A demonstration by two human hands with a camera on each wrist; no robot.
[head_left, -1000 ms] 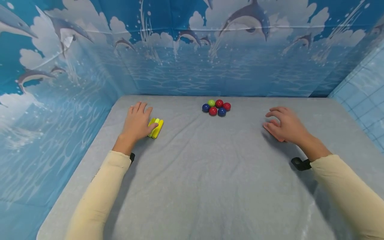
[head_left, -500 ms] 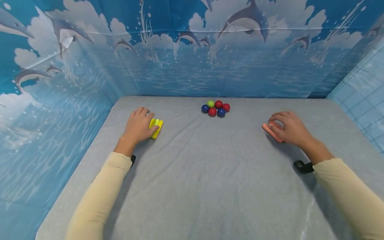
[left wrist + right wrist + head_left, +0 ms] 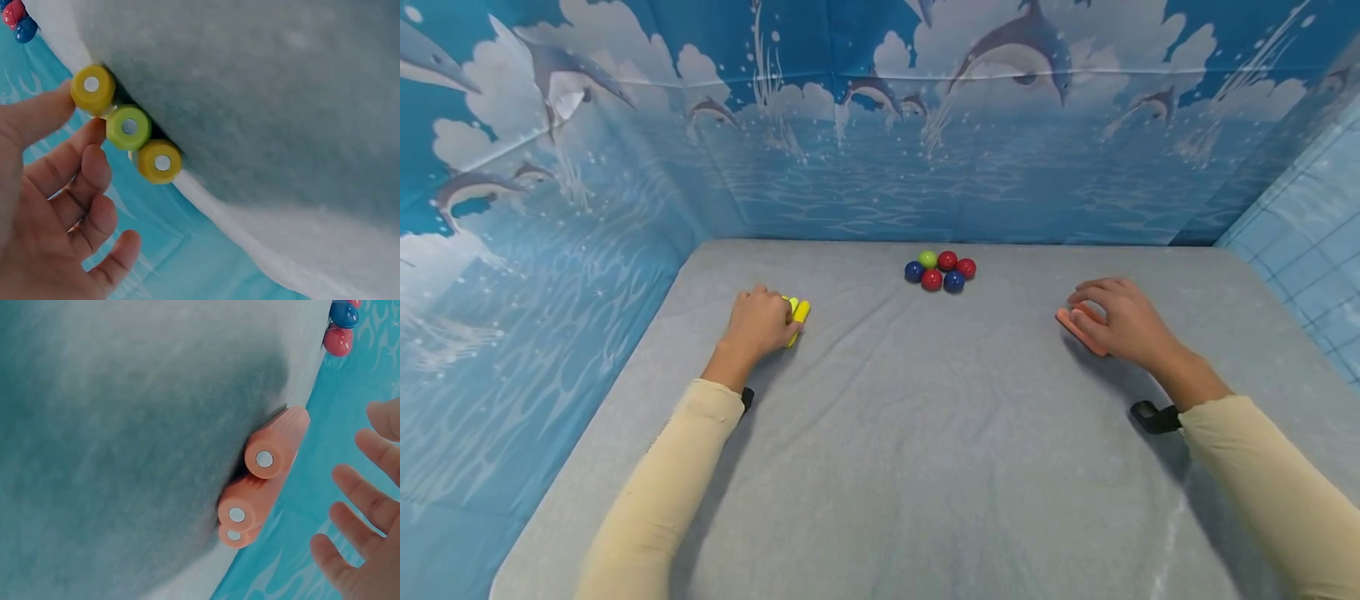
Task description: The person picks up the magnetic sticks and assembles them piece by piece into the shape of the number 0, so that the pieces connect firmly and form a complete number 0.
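Note:
In the left wrist view, two short yellow sticks and a yellow-green stick (image 3: 129, 127) lie side by side, each with a pale round spot on its end. My left hand (image 3: 758, 321) pinches one outer yellow stick (image 3: 92, 89) between thumb and index finger, while its other fingers curl loosely. At the right, three orange sticks (image 3: 264, 460) lie together on the grey cloth. Over them hovers my right hand (image 3: 1123, 321), its fingers loosely bent and apart from the sticks in the right wrist view. In the head view that hand partly covers them.
Several glossy red, blue and green balls (image 3: 932, 280) sit clustered at the back middle of the grey-covered table (image 3: 910, 433). A dolphin-printed blue curtain (image 3: 880, 192) rises behind the table's back edge and along the left side.
My left hand has shifted right and slightly nearer, its fingers closing from spread to a pinch at the yellow sticks. My right hand drifted slightly over the orange sticks, then stayed nearly still.

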